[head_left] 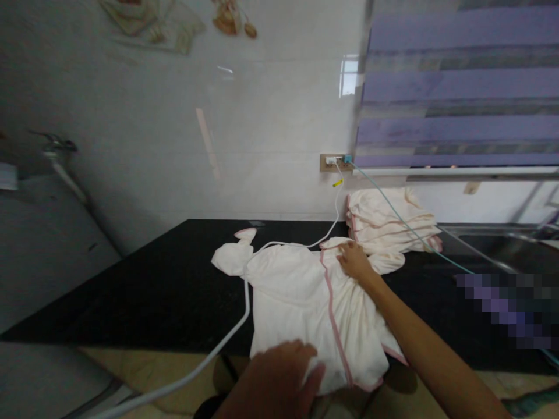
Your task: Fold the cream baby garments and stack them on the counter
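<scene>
A white long-sleeved shirt (288,297) with pink piping lies spread on the black countertop (166,297). Its lower hem hangs past the front edge. My right hand (354,261) rests on the shirt near the collar, fingers spread against the cloth. Low in the view, my left hand (282,369) is over the shirt's lower left part, slightly blurred, with thumb apart from the fingers; whether it touches the cloth I cannot tell. A white cable (227,334) crosses the shirt's left shoulder and runs over the counter edge.
Behind my right hand sits a pile of folded white cloth (388,212) with pink trim. A wall outlet (335,162) feeds the white cable and a thin green cable (406,224). A sink (493,244) is at the right. A pixelated patch (502,308) covers something there.
</scene>
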